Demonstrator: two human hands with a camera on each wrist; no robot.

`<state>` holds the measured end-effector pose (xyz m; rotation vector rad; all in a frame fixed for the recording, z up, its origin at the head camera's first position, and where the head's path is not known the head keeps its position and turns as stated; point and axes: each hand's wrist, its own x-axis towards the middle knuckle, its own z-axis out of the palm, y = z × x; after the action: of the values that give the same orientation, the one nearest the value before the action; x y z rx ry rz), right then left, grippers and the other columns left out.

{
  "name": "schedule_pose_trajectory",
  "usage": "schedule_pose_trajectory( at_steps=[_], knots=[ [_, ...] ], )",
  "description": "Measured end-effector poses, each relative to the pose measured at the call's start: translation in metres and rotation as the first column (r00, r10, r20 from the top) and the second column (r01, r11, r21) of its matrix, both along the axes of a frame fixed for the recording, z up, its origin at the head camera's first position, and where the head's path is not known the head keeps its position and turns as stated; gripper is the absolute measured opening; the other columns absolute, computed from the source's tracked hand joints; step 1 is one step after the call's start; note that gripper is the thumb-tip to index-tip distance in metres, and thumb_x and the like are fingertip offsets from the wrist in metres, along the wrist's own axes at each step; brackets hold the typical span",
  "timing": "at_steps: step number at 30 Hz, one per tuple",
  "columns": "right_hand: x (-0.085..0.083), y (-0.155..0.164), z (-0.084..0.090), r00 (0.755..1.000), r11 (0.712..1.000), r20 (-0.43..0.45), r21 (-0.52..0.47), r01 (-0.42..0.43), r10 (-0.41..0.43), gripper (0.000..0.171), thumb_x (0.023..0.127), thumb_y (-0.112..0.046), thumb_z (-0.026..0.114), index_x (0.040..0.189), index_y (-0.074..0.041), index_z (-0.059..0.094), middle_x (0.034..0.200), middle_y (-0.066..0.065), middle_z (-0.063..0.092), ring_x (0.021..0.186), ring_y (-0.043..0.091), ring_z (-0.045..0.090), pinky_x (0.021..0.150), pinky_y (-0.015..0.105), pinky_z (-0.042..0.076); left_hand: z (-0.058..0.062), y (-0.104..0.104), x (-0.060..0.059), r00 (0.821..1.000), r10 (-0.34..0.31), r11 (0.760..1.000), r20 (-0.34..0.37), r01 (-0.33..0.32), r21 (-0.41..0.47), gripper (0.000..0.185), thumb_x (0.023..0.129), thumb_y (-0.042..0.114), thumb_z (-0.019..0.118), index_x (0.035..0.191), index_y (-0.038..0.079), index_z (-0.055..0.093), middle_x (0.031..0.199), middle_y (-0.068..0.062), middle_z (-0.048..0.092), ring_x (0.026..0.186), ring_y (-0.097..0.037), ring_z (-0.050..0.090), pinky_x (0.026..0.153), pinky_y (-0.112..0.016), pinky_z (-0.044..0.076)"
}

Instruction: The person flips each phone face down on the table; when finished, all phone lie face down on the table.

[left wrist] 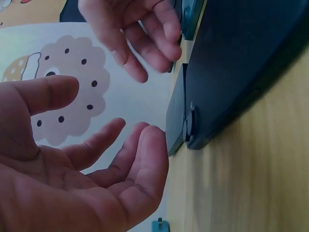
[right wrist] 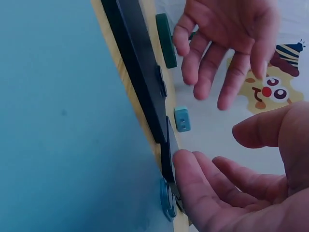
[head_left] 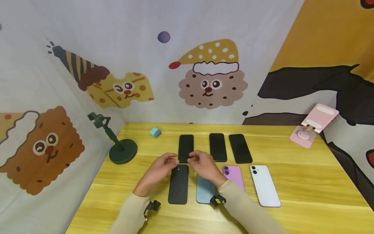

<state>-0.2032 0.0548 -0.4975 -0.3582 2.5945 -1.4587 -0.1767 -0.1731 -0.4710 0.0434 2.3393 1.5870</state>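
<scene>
Head view: both hands, left hand (head_left: 163,167) and right hand (head_left: 204,166), hover loosely spread and empty, hiding most of the flat blue phone (head_left: 204,191) beneath them.

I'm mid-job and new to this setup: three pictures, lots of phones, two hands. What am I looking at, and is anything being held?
There is no machine here: a person works with two bare hands. The wide picture comes from a camera on their head, looking down at a yellow wooden table. The other two come from cameras strapped to each wrist, so they show the hands very close and sideways.

On the table lie seven phones in two rows: three face up at the back, four face down in front, among them a black phone, a light blue phone, a purple one and a white one. There is also a green stand, a pink stand and a small blue charger.

The left hand and right hand hover over the phones, fingers loosely curled, holding nothing.
</scene>
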Motion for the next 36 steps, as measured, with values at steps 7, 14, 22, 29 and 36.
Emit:
schedule_pose_trajectory(
  at_steps=[7, 14, 22, 29, 36],
  knots=[
    [-0.013, 0.005, -0.001, 0.999, 1.000, -0.038, -0.006, 0.023, -0.023, 0.033, 0.103, -0.026, 0.069, 0.130, -0.007, 0.072, 0.109, 0.004, 0.075, 0.100, 0.020, 0.074, 0.089, 0.043, 0.062, -0.008, 0.008, -0.020, 0.999, 0.037, 0.999, 0.007, -0.037, 0.008, 0.051, 0.108, 0.033, 0.063, 0.152, 0.009, 0.055, 0.134, -0.014, 0.064, 0.119, -0.032, 0.064, 0.095, -0.046, 0.055],
    [-0.025, 0.008, -0.001, 0.998, 0.999, 0.045, -0.037, 0.036, -0.034, 0.049, 0.104, -0.030, 0.069, 0.146, -0.006, 0.061, 0.137, 0.013, 0.068, 0.122, 0.030, 0.069, 0.101, 0.051, 0.058, -0.015, 0.009, -0.040, 0.996, 0.088, 0.992, 0.024, -0.090, 0.091, 0.056, 0.107, 0.033, 0.063, 0.155, 0.006, 0.049, 0.141, -0.019, 0.060, 0.129, -0.034, 0.060, 0.105, -0.052, 0.053],
    [-0.035, 0.010, -0.008, 0.987, 0.989, 0.159, -0.143, 0.024, -0.001, 0.058, 0.105, -0.031, 0.067, 0.154, -0.004, 0.052, 0.151, 0.017, 0.059, 0.136, 0.035, 0.060, 0.103, 0.050, 0.058, -0.018, 0.014, -0.049, 0.994, 0.056, 0.987, 0.091, -0.069, 0.147, 0.068, 0.106, 0.041, 0.064, 0.161, 0.007, 0.040, 0.151, -0.019, 0.055, 0.143, -0.039, 0.052, 0.120, -0.060, 0.042],
    [-0.039, 0.010, -0.003, 0.974, 0.980, 0.226, -0.199, 0.025, 0.021, 0.060, 0.106, -0.029, 0.066, 0.157, -0.003, 0.048, 0.156, 0.021, 0.054, 0.139, 0.037, 0.058, 0.104, 0.048, 0.058, -0.018, 0.017, -0.060, 0.984, 0.094, 0.975, 0.153, -0.123, 0.188, 0.065, 0.107, 0.034, 0.063, 0.161, 0.008, 0.039, 0.156, -0.022, 0.050, 0.141, -0.040, 0.054, 0.114, -0.056, 0.049],
    [-0.039, 0.008, 0.001, 0.966, 0.975, 0.254, -0.222, 0.019, 0.039, 0.060, 0.106, -0.027, 0.066, 0.156, 0.000, 0.047, 0.149, 0.022, 0.059, 0.123, 0.034, 0.069, 0.099, 0.045, 0.060, -0.019, 0.014, -0.066, 0.976, 0.130, 0.969, 0.175, -0.162, 0.185, 0.062, 0.108, 0.029, 0.062, 0.161, 0.006, 0.039, 0.145, -0.023, 0.055, 0.131, -0.036, 0.059, 0.112, -0.053, 0.051]
  ],
)
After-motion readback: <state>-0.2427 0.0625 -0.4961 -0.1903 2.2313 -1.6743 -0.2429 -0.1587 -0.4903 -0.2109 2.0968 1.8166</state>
